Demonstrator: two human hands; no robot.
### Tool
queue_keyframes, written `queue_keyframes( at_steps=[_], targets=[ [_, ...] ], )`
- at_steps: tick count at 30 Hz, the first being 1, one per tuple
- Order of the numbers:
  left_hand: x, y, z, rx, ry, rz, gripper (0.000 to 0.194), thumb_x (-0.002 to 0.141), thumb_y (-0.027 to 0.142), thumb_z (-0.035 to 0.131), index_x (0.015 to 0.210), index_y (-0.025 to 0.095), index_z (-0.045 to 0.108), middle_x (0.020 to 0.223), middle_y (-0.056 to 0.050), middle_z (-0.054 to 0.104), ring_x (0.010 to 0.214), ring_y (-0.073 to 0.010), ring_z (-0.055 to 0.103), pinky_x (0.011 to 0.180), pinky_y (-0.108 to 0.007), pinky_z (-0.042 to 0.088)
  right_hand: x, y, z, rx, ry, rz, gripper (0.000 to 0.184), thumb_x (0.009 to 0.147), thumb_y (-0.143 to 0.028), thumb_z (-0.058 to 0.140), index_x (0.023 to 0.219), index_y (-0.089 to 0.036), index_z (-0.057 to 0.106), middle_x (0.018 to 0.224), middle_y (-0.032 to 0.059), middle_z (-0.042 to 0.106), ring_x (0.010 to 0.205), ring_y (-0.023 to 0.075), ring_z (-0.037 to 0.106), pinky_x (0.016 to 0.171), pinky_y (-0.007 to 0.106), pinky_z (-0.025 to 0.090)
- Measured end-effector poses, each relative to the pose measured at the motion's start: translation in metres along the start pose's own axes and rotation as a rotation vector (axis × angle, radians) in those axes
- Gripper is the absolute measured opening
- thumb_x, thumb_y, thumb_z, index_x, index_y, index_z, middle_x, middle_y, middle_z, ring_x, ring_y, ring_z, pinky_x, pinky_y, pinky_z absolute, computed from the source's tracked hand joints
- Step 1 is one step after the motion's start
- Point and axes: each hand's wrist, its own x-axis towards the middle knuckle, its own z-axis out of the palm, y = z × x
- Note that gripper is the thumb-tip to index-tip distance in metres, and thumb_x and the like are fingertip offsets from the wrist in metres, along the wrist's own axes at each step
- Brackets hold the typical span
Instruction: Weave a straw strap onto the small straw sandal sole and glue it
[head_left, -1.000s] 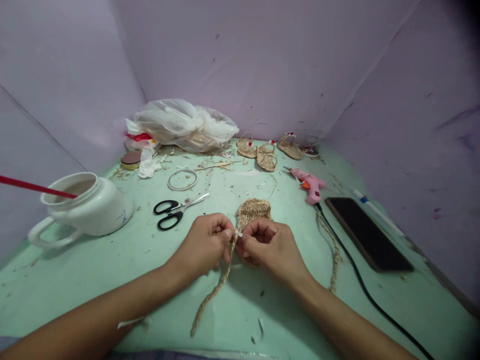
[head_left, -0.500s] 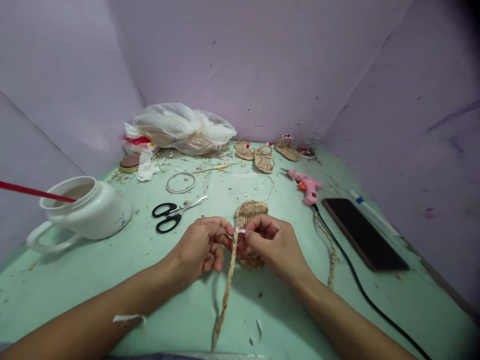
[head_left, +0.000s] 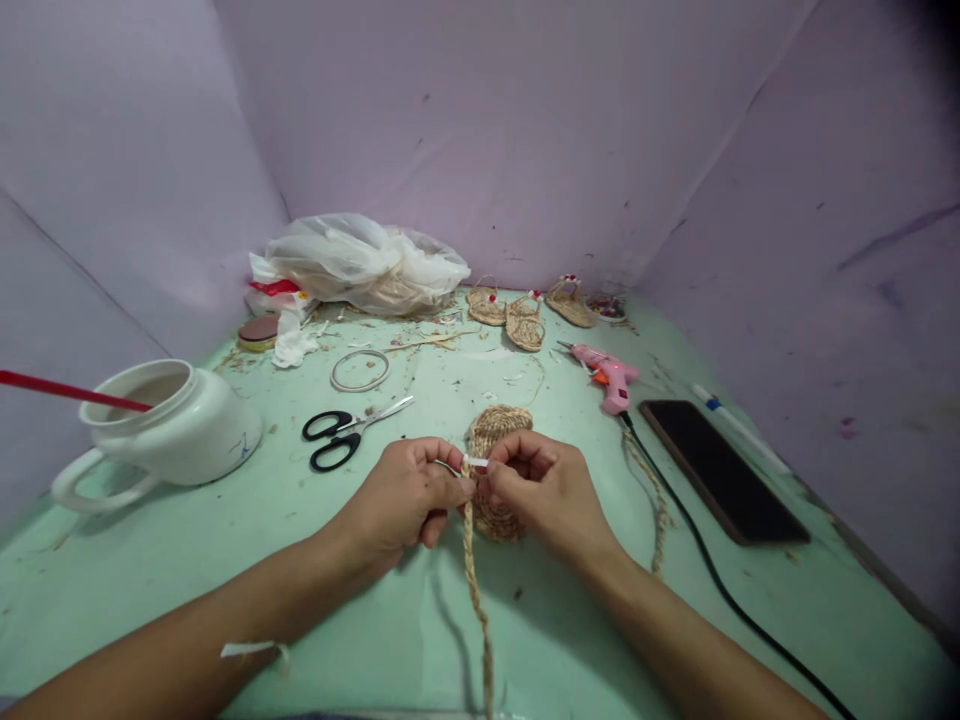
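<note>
Braided straw cord (head_left: pixel 471 560): hangs from the left hand (head_left: pixel 409 490), in front of and slightly left of the woven straw sole (head_left: pixel 499 422), down toward the near edge of the green table (head_left: pixel 360 600). With the left hand, pinches the cord near its upper end between thumb and curled fingers. With the right hand (head_left: pixel 547 490), closes thumb and forefinger on a short white strip (head_left: pixel 476 462), drawn across from the cord's upper end. Partly covers the sole with the right hand; cannot tell if cord and sole touch. To the left, has black-handled scissors (head_left: pixel 336 456), blades slightly apart, a metal-coloured ring (head_left: pixel 360 389) beyond them and a white pot (head_left: pixel 214 430) with a red stick (head_left: pixel 67 390) in it. To the right, has a pink glue gun (head_left: pixel 615 378), a phone (head_left: pixel 724 470) and a second braided cord (head_left: pixel 660 510). Near the back wall, has three small straw sandals (head_left: pixel 524 333) and a plastic bag (head_left: pixel 367 265).
</note>
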Motion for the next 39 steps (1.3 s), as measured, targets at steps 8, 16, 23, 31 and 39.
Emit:
queue_keyframes(
  at_steps=[8, 16, 23, 31, 39],
  targets=[
    [0.000, 0.003, -0.002, 0.007, -0.117, -0.084, 0.017, 0.052, 0.018, 0.063, 0.064, 0.014, 0.051, 0.041, 0.003, 0.056, 0.024, -0.0008, 0.032, 0.025, -0.012, 0.012, 0.009, 0.013, -0.009, -0.296, 0.063, -0.483, 0.006, 0.067, -0.014, 0.050, 0.062, -0.016, 0.054, 0.057, -0.0010, 0.053, 0.051, 0.0095, 0.046, 0.049, 0.023, 0.039],
    [0.007, -0.001, -0.011, -0.092, -0.148, -0.138, 0.011, 0.049, 0.011, 0.058, 0.057, 0.015, 0.050, 0.037, 0.000, 0.056, 0.022, -0.0027, 0.033, 0.024, -0.012, 0.013, 0.003, 0.009, -0.009, -0.181, 0.094, -0.540, 0.005, 0.068, -0.014, 0.052, 0.063, -0.016, 0.053, 0.061, -0.0006, 0.055, 0.053, 0.0095, 0.048, 0.050, 0.022, 0.041],
    [0.008, -0.001, -0.011, -0.123, -0.200, -0.129, 0.013, 0.049, 0.010, 0.060, 0.058, 0.014, 0.051, 0.037, 0.000, 0.057, 0.021, -0.0022, 0.033, 0.023, -0.011, 0.013, 0.014, 0.004, -0.017, 0.186, 0.266, -0.217, 0.004, 0.063, -0.013, 0.053, 0.061, -0.017, 0.053, 0.055, -0.0033, 0.054, 0.045, 0.0076, 0.047, 0.047, 0.022, 0.038],
    [0.005, 0.004, -0.012, -0.083, -0.066, 0.078, 0.017, 0.062, 0.022, 0.064, 0.073, 0.015, 0.052, 0.052, 0.003, 0.060, 0.027, -0.0045, 0.045, 0.024, -0.011, 0.025, 0.009, -0.007, -0.045, -0.061, -0.600, -0.016, 0.028, 0.064, -0.029, 0.066, 0.046, -0.016, 0.048, 0.045, -0.0042, 0.047, 0.045, 0.0067, 0.039, 0.045, 0.022, 0.031],
    [0.004, 0.000, -0.008, -0.074, 0.028, 0.114, 0.015, 0.070, 0.024, 0.060, 0.077, 0.014, 0.051, 0.060, 0.000, 0.063, 0.029, -0.0070, 0.050, 0.024, -0.013, 0.031, 0.002, -0.006, -0.037, -0.161, -0.598, 0.044, 0.037, 0.067, -0.016, 0.059, 0.048, -0.019, 0.028, 0.044, -0.0104, 0.027, 0.042, 0.0031, 0.021, 0.040, 0.020, 0.018]
  ],
)
